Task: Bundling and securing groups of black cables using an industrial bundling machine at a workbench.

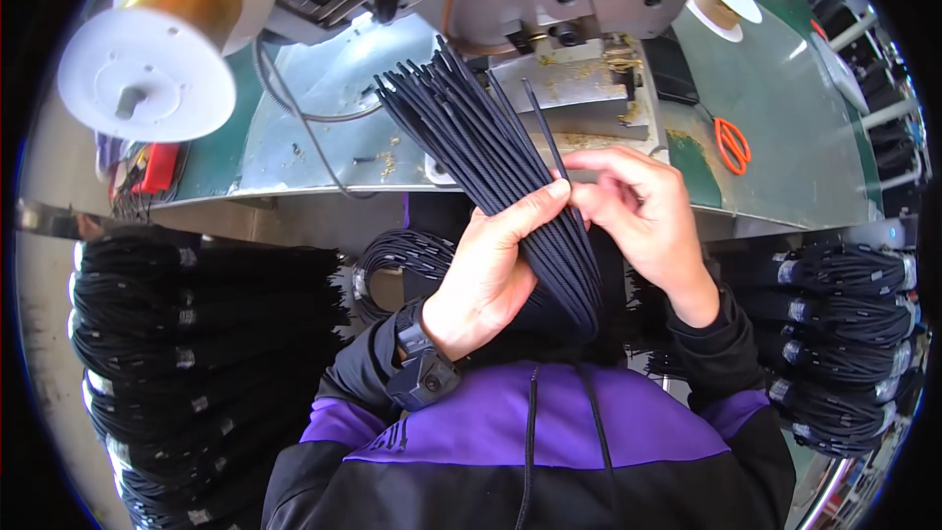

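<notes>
My left hand (pixel 483 275) is wrapped round a thick bundle of black braided cords (pixel 466 128). The bundle tilts, its loose ends fanned out to the upper left, and its lower part bends down in front of my body. At the bundle's right side, my right hand (pixel 643 216) pinches a single black cord (pixel 542 123) between thumb and fingertips. This cord stands apart from the others, its tip pointing up. My left thumb lies beside the right fingertips. The cord's lower part is lost among the others.
A grey machine (pixel 530 0) stands on the metal worktop behind the bundle. Large spool (pixel 147 88) at far left, smaller spool (pixel 721 5) at back right. Orange-handled scissors (pixel 731 145) lie right. Black cord bundles hang left (pixel 196 334) and right (pixel 849 334). A coil (pixel 412 253) sits beside my left hand.
</notes>
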A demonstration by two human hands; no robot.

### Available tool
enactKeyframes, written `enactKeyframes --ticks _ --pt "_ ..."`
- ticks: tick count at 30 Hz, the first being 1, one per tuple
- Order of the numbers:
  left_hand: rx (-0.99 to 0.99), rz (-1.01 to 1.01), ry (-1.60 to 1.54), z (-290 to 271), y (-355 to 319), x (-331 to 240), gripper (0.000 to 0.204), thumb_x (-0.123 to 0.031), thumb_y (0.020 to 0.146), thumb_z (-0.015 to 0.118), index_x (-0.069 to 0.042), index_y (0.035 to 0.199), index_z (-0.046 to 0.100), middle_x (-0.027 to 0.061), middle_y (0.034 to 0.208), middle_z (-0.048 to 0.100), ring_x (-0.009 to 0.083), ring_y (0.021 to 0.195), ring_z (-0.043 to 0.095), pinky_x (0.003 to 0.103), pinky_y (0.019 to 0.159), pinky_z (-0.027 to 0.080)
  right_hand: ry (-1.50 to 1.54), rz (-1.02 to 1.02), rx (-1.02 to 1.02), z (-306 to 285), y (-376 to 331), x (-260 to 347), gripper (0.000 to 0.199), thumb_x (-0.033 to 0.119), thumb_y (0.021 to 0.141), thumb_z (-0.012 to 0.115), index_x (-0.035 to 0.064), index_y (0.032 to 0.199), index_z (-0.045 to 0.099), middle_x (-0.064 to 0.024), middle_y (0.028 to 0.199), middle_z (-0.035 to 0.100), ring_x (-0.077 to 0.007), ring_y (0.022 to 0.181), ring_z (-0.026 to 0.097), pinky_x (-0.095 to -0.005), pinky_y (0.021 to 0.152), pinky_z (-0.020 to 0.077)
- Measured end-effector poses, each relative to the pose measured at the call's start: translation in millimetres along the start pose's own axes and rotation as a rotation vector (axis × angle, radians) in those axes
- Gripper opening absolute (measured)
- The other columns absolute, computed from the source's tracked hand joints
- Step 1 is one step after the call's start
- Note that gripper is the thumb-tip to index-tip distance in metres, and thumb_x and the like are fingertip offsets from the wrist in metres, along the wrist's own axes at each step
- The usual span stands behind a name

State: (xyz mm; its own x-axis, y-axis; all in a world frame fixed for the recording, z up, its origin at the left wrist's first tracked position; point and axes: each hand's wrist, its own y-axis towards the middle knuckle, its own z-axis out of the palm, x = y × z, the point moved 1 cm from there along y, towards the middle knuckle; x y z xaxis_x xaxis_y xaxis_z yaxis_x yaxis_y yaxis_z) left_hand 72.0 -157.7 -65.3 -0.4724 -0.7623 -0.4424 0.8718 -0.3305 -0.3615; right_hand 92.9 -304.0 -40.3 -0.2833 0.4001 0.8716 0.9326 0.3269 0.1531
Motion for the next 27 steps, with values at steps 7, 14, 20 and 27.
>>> enactKeyframes --ticks 7,14,20,27 --pt "-0.034 -0.020 0.085 5.6 9.1 13.6 0.018 -0.004 0.079 0.057 -0.001 0.096 0.053 0.0078 0.083 0.059 0.0170 0.079 0.057 0.031 0.079 0.045 0.226 -0.004 -0.297 7.7 5.2 -4.7 0.029 0.026 0.085 0.053 0.0011 0.072 0.059 0.0049 0.054 0.040 -0.0019 0.049 0.035 -0.0165 0.046 0.0265" --pt "0.039 0.148 -0.077 5.4 3.3 -13.2 0.015 -0.007 0.080 0.057 -0.002 0.094 0.053 0.0080 0.084 0.057 0.0210 0.082 0.057 0.034 0.079 0.045 0.804 0.179 -0.305 -9.9 20.6 11.4 0.029 0.024 0.085 0.053 0.0039 0.064 0.053 0.0071 0.050 0.033 -0.0009 0.046 0.031 -0.0171 0.043 0.0228" --pt "0.040 0.206 -0.092 7.0 1.3 -19.4 0.015 -0.007 0.081 0.057 -0.002 0.094 0.053 0.0090 0.083 0.057 0.0211 0.082 0.057 0.034 0.078 0.046 0.898 0.231 -0.341 -4.2 37.2 3.3 0.030 0.027 0.085 0.051 0.0035 0.067 0.055 0.0076 0.050 0.034 -0.0023 0.046 0.031 -0.0171 0.044 0.0236" --pt "0.015 0.150 -0.050 7.9 2.9 -9.4 0.016 -0.007 0.080 0.058 0.000 0.094 0.053 0.0080 0.085 0.057 0.0189 0.081 0.057 0.032 0.076 0.046 0.933 0.228 -0.474 4.8 41.4 4.2 0.028 0.027 0.085 0.053 0.0029 0.070 0.057 0.0082 0.050 0.034 -0.0023 0.044 0.031 -0.0173 0.042 0.0239"
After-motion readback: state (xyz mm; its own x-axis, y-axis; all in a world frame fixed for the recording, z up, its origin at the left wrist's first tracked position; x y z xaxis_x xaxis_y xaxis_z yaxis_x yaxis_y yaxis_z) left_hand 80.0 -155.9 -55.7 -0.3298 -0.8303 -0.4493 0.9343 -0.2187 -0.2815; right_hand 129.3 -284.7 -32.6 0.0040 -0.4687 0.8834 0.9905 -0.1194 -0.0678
